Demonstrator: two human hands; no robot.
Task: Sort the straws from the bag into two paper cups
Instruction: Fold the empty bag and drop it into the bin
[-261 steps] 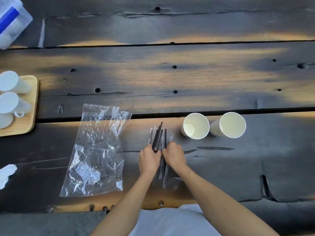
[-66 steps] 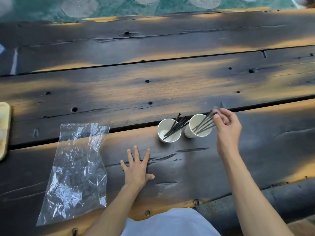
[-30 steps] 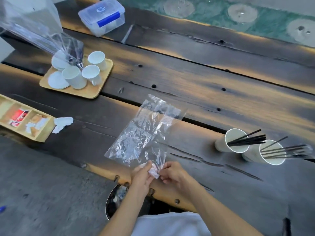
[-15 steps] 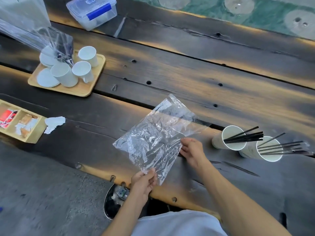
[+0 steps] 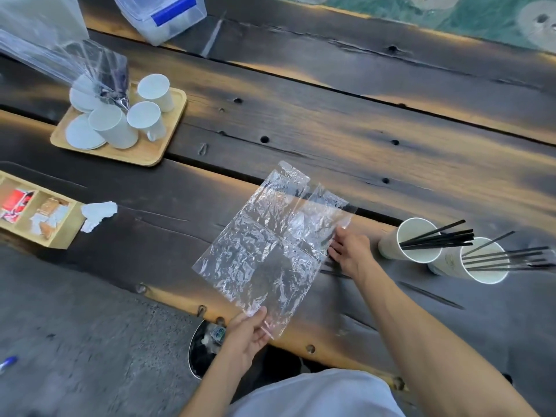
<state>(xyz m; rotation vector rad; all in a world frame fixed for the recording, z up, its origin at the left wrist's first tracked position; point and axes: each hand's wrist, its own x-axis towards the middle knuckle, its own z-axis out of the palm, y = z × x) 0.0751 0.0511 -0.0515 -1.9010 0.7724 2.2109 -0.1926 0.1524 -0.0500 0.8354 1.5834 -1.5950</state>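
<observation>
Clear plastic bag [image 5: 270, 245] was pinched at its near corner by left hand [image 5: 246, 335]; right hand [image 5: 350, 251] gripped its far edge. Black straws [image 5: 436, 237] stood in both paper cups [image 5: 418, 240]

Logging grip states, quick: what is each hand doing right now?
Left hand: closed, pinching the near corner of the clear plastic bag.
Right hand: fingers on the bag's right edge; whether it grips cannot be told.

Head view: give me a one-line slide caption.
Both hands, left hand and right hand, hold the crinkled clear plastic bag; black straws fill two white paper cups.
</observation>
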